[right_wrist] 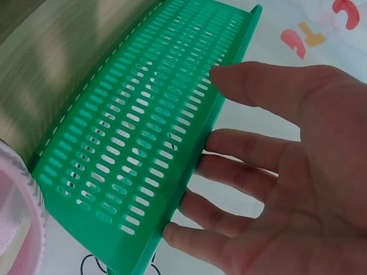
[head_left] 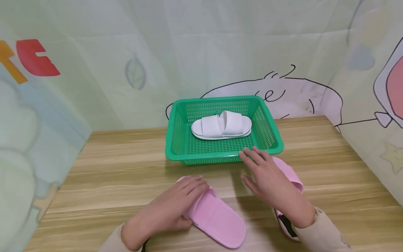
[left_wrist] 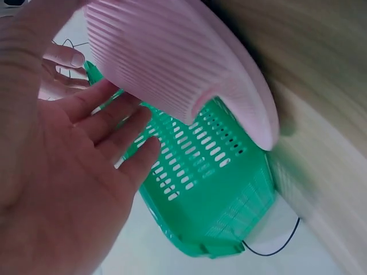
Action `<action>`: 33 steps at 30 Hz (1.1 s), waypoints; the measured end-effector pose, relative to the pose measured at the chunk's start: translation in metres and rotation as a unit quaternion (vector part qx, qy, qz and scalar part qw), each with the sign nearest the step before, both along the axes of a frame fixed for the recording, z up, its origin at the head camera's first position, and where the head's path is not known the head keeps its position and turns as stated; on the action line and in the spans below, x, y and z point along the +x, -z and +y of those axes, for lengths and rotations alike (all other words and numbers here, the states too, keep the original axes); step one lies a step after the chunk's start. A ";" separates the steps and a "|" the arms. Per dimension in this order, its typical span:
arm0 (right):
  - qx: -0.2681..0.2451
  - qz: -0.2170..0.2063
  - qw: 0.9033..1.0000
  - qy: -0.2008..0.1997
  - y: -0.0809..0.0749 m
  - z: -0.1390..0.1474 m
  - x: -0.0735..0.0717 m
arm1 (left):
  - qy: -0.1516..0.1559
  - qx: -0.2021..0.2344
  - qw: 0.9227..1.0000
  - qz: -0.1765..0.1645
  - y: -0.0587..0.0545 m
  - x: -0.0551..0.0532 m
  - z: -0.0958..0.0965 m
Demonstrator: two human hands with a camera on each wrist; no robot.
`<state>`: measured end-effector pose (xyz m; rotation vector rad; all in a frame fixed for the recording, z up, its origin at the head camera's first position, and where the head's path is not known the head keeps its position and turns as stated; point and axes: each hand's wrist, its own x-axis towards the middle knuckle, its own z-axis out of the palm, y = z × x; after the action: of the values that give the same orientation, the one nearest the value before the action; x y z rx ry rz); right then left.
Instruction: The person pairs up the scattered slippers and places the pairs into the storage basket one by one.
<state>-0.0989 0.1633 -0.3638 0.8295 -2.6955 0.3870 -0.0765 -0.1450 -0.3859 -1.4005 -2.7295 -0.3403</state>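
Note:
My left hand lies over the strap end of a pink slipper on the table, its fingers spread loosely across the top. In the left wrist view the fingers stay extended near the edge of the ribbed pink strap, not wrapped round it; contact is unclear. My right hand hovers with fingers extended at the front rim of a green perforated basket. The second pink slipper lies partly hidden beneath the right wrist. Inside the basket, two white slippers lie together.
The wooden table runs up to a printed cloth backdrop behind the basket. Table surface shows at both sides of the basket. Another cloth wall borders the table on the right.

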 end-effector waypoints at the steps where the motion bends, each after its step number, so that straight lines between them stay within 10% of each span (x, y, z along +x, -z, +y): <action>1: 0.000 -0.001 1.000 0.001 0.000 0.000 0.000 | -0.011 -0.005 1.000 -0.009 -0.001 0.000 0.000; 10: 0.004 -0.009 1.000 -0.001 -0.004 -0.001 -0.001 | -0.068 -0.008 0.998 -0.005 -0.004 0.001 -0.010; 33: 0.004 -0.020 1.000 0.016 -0.004 -0.004 0.001 | -0.065 -0.084 0.994 0.017 0.001 0.008 -0.003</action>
<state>-0.0979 0.1593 -0.3602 0.7887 -2.7460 0.3898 -0.0685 -0.1481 -0.3865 -1.2404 -2.8598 -0.0801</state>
